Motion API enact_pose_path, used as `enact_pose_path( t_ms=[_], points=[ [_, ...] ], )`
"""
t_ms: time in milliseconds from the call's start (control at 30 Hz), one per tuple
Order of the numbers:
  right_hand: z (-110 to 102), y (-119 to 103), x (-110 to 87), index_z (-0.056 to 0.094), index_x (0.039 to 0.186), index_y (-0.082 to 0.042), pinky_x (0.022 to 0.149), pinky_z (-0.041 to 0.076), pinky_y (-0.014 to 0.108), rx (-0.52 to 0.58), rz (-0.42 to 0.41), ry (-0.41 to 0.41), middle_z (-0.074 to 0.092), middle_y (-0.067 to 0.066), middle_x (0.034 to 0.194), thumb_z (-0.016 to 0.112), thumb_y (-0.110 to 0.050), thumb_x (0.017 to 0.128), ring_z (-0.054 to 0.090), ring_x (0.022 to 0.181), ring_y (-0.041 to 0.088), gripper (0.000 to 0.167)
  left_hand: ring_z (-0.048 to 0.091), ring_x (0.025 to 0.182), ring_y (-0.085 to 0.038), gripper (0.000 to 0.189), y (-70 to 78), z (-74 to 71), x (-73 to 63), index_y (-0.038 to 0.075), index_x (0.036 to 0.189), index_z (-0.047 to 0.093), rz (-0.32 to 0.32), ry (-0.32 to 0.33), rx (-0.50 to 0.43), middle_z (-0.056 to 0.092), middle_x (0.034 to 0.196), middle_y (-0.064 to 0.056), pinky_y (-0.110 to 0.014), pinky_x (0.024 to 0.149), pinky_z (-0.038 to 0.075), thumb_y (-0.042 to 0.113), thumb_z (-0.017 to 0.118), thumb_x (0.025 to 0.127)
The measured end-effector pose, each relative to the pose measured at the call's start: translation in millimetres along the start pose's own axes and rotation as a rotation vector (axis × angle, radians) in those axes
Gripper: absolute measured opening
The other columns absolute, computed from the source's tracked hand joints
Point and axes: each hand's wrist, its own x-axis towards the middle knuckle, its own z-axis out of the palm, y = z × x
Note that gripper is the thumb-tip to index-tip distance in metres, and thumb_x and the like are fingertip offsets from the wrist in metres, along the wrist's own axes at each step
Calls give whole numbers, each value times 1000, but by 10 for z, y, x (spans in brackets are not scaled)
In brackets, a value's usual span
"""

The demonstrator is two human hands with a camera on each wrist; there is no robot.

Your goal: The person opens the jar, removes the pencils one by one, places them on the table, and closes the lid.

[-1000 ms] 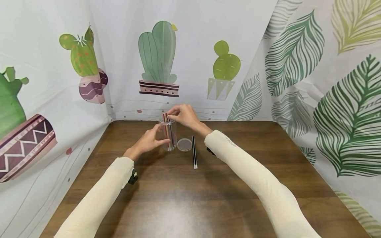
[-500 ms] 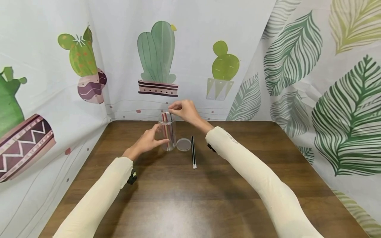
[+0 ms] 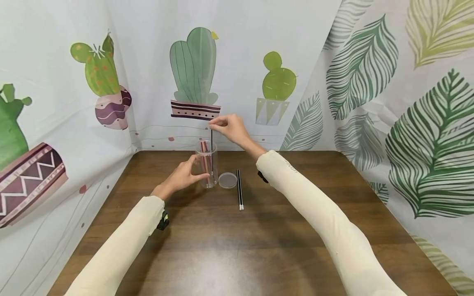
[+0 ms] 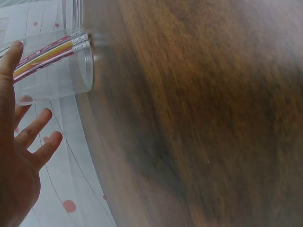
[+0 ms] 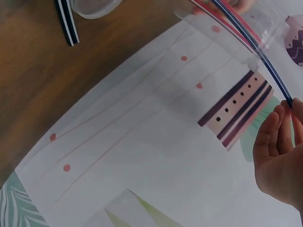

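A clear jar (image 3: 215,167) stands upright near the table's back edge, its mouth uncovered. My left hand (image 3: 182,174) holds it from the left, thumb and fingers around its side. My right hand (image 3: 232,128) is above the mouth and pinches the top end of a dark pencil (image 3: 212,136). That pencil hangs nearly upright, its lower part inside the jar. Several red and yellow pencils (image 4: 52,51) lean in the jar, eraser ends down in the left wrist view. The right wrist view shows the dark pencil (image 5: 275,75) slanting from fingertips into the jar.
A round clear lid (image 3: 227,180) lies flat just right of the jar. Beside it, two black pencils (image 3: 240,190) with white ends lie together on the brown wooden table (image 3: 237,246). A printed curtain (image 3: 240,61) hangs behind the table's back edge.
My right hand has risen above the jar, drawing the dark pencil partly up out of it. My left hand keeps its hold on the jar.
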Motion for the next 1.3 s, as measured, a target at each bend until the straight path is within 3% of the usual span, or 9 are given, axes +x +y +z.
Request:
enact_pose_path(
  t_ms=[300,600,1000,1300],
  points=[
    [-198,-138,82,81,110,-10,75,57,25,5,12,41,80,6,103,76,-18,98,76,91,14,16,58,130,-38,81,9,-6,-11,9,149,40,-4,-16,-14,61,139,-22,-60,107,46,46,82,90],
    [-434,-281,196,80,113,-8,80,58,26,16,-2,82,79,7,105,75,-19,99,76,93,16,19,56,133,-39,83,20,-7,-8,9,151,39,-8,-20,-8,59,142,-23,-61,109,44,47,81,90],
    [-675,-402,320,81,113,-11,69,55,23,59,21,230,80,6,104,76,-24,98,75,86,19,21,56,132,-45,86,-17,2,-33,10,152,39,6,-10,-5,59,141,-27,-63,108,44,49,81,89],
    [-828,-376,279,81,113,-12,69,58,24,81,25,297,80,4,104,77,-23,97,73,81,9,20,56,132,-44,85,3,-5,-23,10,152,38,-3,-16,-9,59,140,-26,-63,107,44,48,81,89]
  ],
)
